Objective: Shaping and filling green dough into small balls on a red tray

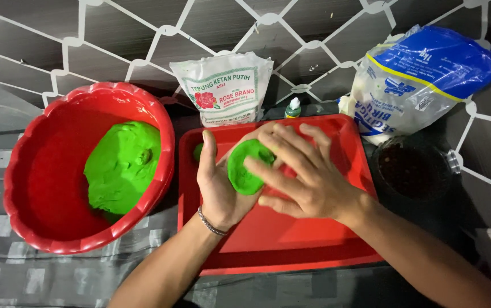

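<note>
Green dough disc (244,167), flattened, roundish, sits in the palm of the left hand (220,185), over the red tray (274,239). Left hand is palm-up, fingers loosely curled to cup the disc, thumb up at the left edge; thin bracelet (210,223) on the wrist. Right hand (308,177) lies over the disc from the right, fingers spread and fairly straight, fingertips pressing on the dough's top and right edge (not clenched, more a flat press than a grab). Both hands touch the dough; it's off the tray surface as far as I can tell.

A small green dough bit (198,151) shows just behind the left thumb, on the tray near its far-left corner; mostly hidden.

Left of tray, touching or nearly so: big red scalloped-rim bowl (34,188) w/ a large lump of green dough (123,168) inside, leaning toward the bowl's right wall.

Behind tray, center: white flour bag (222,85) w/ green border and red flower print, upright against the wall. Just right of it a small bottle w/ green cap (293,107), partly hidden by tray edge. Far right: white and blue plastic sack (417,80), tilted. In front of it, beside the tray's right edge, a clear container of dark stuff (414,168), contents unclear.

Surface: grey checked cloth (5,274). Backdrop: dark wall w/ white diamond lattice (114,40).
</note>
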